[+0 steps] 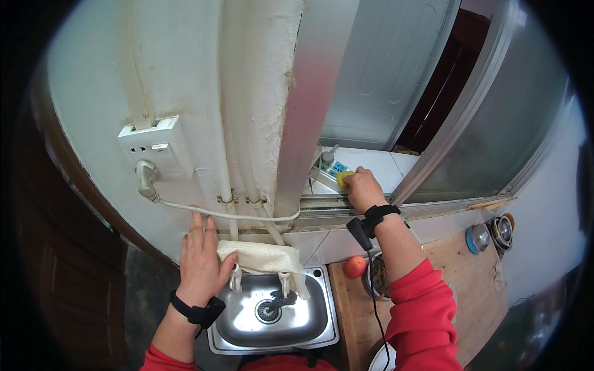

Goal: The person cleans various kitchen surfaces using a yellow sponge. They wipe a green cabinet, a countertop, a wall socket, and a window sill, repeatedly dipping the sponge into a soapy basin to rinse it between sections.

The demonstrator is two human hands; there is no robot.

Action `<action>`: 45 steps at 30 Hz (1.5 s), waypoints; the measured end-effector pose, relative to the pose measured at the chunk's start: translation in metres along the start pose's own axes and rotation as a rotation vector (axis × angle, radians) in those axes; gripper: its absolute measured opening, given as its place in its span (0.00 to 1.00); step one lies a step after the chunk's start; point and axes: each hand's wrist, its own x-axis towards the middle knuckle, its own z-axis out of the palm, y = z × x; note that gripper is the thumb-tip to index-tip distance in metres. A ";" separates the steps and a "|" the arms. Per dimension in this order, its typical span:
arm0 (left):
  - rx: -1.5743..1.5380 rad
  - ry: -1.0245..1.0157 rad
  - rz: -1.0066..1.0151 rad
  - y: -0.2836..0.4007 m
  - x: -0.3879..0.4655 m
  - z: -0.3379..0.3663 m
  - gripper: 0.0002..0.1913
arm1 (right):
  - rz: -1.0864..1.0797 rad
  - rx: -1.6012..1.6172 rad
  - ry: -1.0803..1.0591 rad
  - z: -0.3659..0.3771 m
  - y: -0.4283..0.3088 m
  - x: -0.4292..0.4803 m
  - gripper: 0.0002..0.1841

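My right hand (365, 188) reaches through the open sliding window and pinches a small yellow object (344, 179), maybe a sponge; its far side is hidden by the fingers. Close by, a power strip (332, 174) with blue socket faces lies on the white-tiled ledge (371, 162), a grey plug (327, 158) in its far end. My left hand (199, 259) rests flat on the wall with nothing in it, fingertips at a white cable (232, 215). Beside its thumb, a cream cloth (260, 256) drapes above the sink's taps.
Below is a steel sink (325, 343) with a dark mesh scrap (283, 300) by its drain. A wall socket (155, 150) holds a plug (146, 178). On the wooden counter (473, 292) sit a red round fruit (355, 267), a bowl (378, 278) and stacked bowls (501, 232).
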 end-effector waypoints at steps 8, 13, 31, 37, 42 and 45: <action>0.000 0.008 0.011 0.000 0.000 0.003 0.45 | -0.067 0.040 0.008 0.001 0.005 0.000 0.14; -0.009 0.026 0.011 0.002 0.002 0.000 0.42 | 0.061 0.019 -0.048 -0.001 0.014 0.010 0.15; -0.007 -0.004 -0.008 0.001 0.001 -0.002 0.42 | 0.046 -0.038 -0.116 -0.006 0.006 0.027 0.17; -0.020 0.007 0.000 0.000 0.002 -0.001 0.41 | -0.015 -0.063 -0.277 -0.032 0.020 0.016 0.19; -0.032 0.023 0.016 0.002 0.003 -0.001 0.41 | 0.086 -0.026 -0.187 -0.017 0.018 0.040 0.19; -0.077 0.014 -0.018 0.002 0.002 0.000 0.41 | 0.114 0.009 -0.192 0.000 0.012 0.041 0.18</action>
